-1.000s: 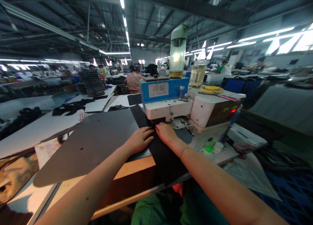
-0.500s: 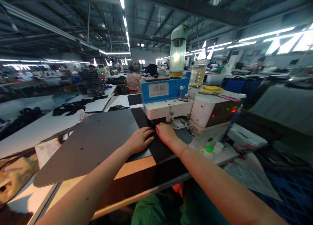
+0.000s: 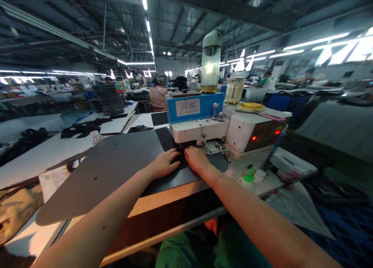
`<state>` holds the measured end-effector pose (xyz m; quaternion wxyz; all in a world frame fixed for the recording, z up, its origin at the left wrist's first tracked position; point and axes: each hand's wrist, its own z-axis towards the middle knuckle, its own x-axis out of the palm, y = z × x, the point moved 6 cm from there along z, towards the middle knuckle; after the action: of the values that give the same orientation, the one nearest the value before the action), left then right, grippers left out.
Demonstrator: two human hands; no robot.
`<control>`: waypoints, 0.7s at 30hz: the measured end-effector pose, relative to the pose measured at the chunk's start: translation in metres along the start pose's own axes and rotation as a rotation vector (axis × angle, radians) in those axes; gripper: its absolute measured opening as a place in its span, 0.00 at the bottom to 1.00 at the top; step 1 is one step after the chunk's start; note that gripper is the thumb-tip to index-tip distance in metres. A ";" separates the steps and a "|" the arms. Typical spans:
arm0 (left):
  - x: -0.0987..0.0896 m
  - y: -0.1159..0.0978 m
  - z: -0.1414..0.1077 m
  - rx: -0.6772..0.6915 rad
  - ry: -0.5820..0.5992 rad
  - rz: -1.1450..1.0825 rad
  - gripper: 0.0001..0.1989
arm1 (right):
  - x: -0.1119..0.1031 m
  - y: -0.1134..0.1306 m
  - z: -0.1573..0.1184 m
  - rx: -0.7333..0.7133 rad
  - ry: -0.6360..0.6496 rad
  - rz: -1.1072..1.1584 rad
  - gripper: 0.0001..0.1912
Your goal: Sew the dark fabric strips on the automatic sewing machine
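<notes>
A strip of black fabric point(image 3: 164, 138) runs over the grey work plate point(image 3: 125, 153) and in under the head of a blue and white sewing-type machine point(image 3: 201, 130). My left hand point(image 3: 164, 164) lies flat on the strip's near end, fingers stretched toward the machine and thumb apart. Close beside it, my right hand point(image 3: 197, 160) has its fingers curled down on the fabric just in front of the machine head. Its fingertips, and the spot where the fabric enters, are mostly hidden.
On the machine stand a bottle point(image 3: 211, 64), a jar point(image 3: 234, 88) and a yellow roll point(image 3: 251, 105). A green-tipped nozzle point(image 3: 250, 175) is at the right. A small clear bottle point(image 3: 95, 138) sits behind the plate. Stacked dark pieces point(image 3: 110, 99) and a co-worker point(image 3: 157, 98) are farther back.
The black strip has slid forward toward the machine; its near end, earlier hanging at the table edge, no longer shows below my hands. Both hands stay in nearly the same place.
</notes>
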<state>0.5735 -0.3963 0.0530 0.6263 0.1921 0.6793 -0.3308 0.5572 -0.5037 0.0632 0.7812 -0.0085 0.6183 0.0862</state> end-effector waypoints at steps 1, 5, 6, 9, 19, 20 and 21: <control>0.000 0.001 0.002 -0.001 0.003 0.001 0.22 | 0.000 0.000 0.000 0.003 0.001 -0.001 0.15; 0.000 0.009 0.008 0.006 0.000 -0.004 0.21 | -0.001 0.001 0.001 0.004 -0.004 -0.007 0.15; 0.000 0.011 0.010 0.007 -0.002 -0.007 0.21 | -0.001 0.002 0.001 0.002 -0.009 -0.010 0.15; 0.001 0.018 0.015 0.008 -0.012 -0.020 0.21 | 0.000 0.004 0.002 -0.006 -0.020 -0.022 0.14; 0.000 0.062 0.032 -0.178 0.007 -0.003 0.25 | 0.000 -0.003 -0.008 -0.036 -0.057 0.091 0.12; -0.001 0.066 0.030 -0.184 0.012 -0.006 0.25 | -0.001 -0.005 -0.013 -0.057 -0.079 0.129 0.12; -0.002 0.068 0.027 -0.187 0.016 -0.009 0.25 | -0.003 -0.008 -0.018 -0.078 -0.101 0.165 0.12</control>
<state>0.6391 -0.3662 0.0406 0.6345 0.1326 0.7131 -0.2672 0.5400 -0.5142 0.0609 0.8007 0.0167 0.5728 0.1746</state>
